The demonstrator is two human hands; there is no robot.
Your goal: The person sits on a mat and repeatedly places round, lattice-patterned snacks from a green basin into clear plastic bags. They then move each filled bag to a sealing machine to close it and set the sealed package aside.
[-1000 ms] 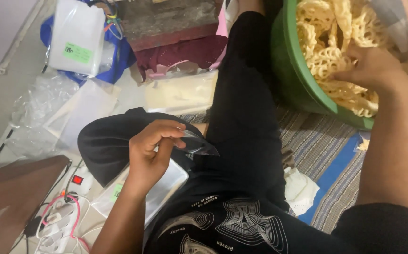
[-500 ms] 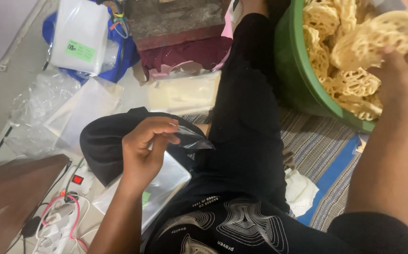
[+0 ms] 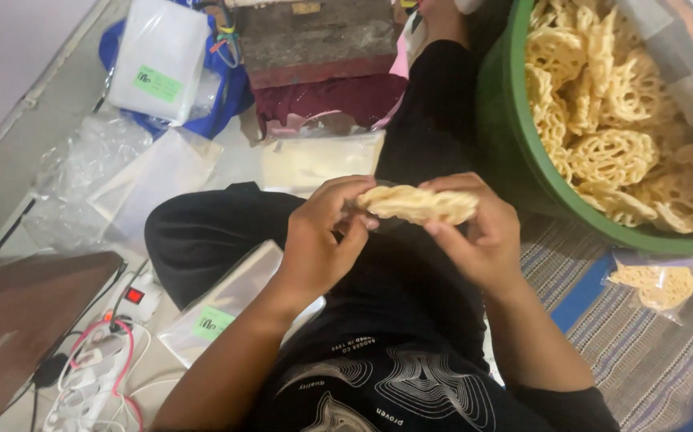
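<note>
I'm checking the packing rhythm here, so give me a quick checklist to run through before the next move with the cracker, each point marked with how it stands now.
1. Lacy cracker held by both hands: ok, left hand at one end, right hand at the other.
2. Cracker whole: cannot tell, only its edge faces the camera.
3. Clear bag open at the left fingers to take it: cannot tell, nothing clear shows there.
4. Supply at hand: ok, green basin beside the right arm holds many crackers.
5. Spare bags in reach: ok, a pack of clear bags with a green label lies by the left forearm.
6. Filled bag kept apart: ok, a bagged cracker lies on the striped mat.
</note>
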